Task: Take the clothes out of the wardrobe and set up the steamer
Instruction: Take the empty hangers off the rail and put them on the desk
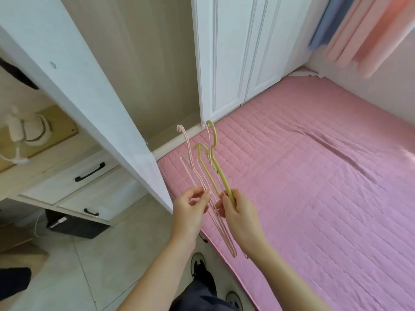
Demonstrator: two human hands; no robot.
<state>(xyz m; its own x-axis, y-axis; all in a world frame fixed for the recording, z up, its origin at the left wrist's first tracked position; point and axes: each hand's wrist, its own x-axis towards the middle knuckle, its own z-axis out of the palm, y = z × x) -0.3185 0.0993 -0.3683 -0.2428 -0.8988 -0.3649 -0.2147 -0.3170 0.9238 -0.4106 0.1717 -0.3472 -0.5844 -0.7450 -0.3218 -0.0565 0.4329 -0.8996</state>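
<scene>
I cannot count the thin pale-pink hangers (189, 156) for certain. Their wires overlap and blur, though 2 or 3 hooks show, and their lower ends run down between my wrists over the near-left corner of the pink quilted bed (314, 187). The 2 yellow-green hangers (221, 173) show their hooks above that same corner, but their lower halves are hidden behind my right hand (238, 212). Left of the bed, on a light wooden shelf, a white corded appliance (24, 131) is too blurred for me to say what it is. A dark shape (18, 75) above it is cut off by the frame edge. My left hand (190, 207) sits just left of the bed's corner with its back toward me, thumb and fingertips pinching the pink wires. My right hand is over the bed's edge, fingers curled round the yellow-green stems. Both bare forearms come up from the bottom of the view. The white panelled wardrobe (235, 63) stands at the far end of the bed, with 1 door (89, 104) swung open to the bed's left, showing a beige inner wall (152, 63). White drawers with black handles (89, 176) sit further left of the bed, and pink and blue curtains (359, 30) hang past its far right corner.
</scene>
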